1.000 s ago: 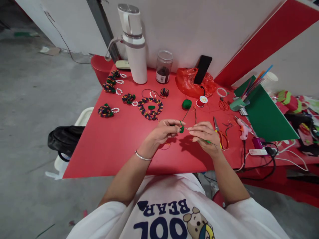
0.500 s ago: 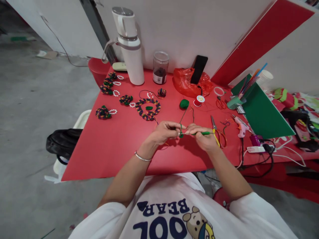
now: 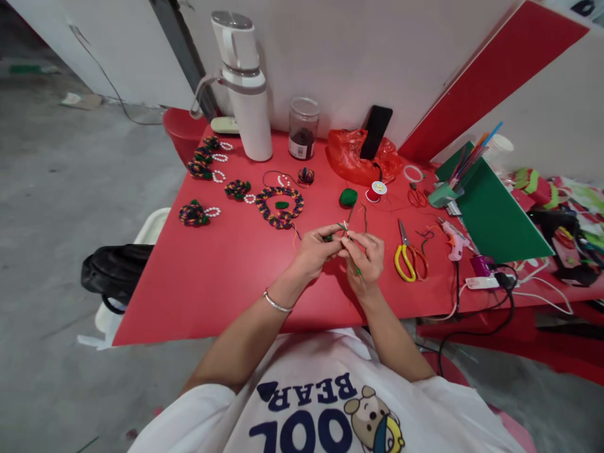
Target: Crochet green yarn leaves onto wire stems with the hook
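Above the front part of the red table, my two hands meet. My left hand point(image 3: 317, 251), with a silver bangle at the wrist, pinches green yarn point(image 3: 341, 225). My right hand point(image 3: 365, 257) is closed round a crochet hook point(image 3: 346, 228); its metal tip points up and away between the hands, and a bit of its green handle shows below the fingers. The fingers hide most of the worked yarn. A strand runs back to a green yarn ball point(image 3: 348, 198). Left of my hands lies a braided multicolour yarn ring point(image 3: 298, 215) with a green piece inside it.
Several yarn flowers with white bead loops point(image 3: 192, 214) lie at the left. At the back stand a white bottle point(image 3: 252, 119), a jar point(image 3: 303, 129) and a phone point(image 3: 376, 132) by a red bag. Scissors point(image 3: 404, 261), a glue gun point(image 3: 455, 239) and a power strip point(image 3: 481, 283) lie right.
My right hand has moved left and turned upright against my left hand. The hook has swung from lying level to pointing away from me. The scissors now show fully.
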Demonstrator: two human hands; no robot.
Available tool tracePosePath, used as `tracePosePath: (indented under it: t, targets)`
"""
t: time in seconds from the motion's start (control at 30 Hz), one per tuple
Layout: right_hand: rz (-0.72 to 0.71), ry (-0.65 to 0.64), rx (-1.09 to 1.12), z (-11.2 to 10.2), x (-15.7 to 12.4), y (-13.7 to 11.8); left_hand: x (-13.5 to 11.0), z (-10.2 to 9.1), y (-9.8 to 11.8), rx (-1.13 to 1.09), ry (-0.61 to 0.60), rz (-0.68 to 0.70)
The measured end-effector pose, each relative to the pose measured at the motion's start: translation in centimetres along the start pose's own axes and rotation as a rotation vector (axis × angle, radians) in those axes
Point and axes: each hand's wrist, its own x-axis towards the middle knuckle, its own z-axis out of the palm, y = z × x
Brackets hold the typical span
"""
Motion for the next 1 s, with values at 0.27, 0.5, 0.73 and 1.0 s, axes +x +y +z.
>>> tracePosePath:
  t: [0.27, 0.5, 0.73, 1.0]
  targets:
    - [0.498, -0.307, 0.750, -1.7, 1.0, 3.4, -0.2, -1.2, 2.1, 0.112, -0.123, -0.124]
    - [0.529, -0.519, 0.860, -3.1, 2.8, 5.9, -0.2, -2.0, 2.4, 0.186, -0.227, -0.133]
    - [0.569, -0.533, 0.904, -2.5, 2.8, 6.6, 0.3, -2.3, 1.7, 0.183, -0.171, -0.110]
    - [0.671, -0.556, 1.035, -2.4, 2.2, 7.5, 0.7, -2.1, 1.6, 0.174, -0.107, -0.171]
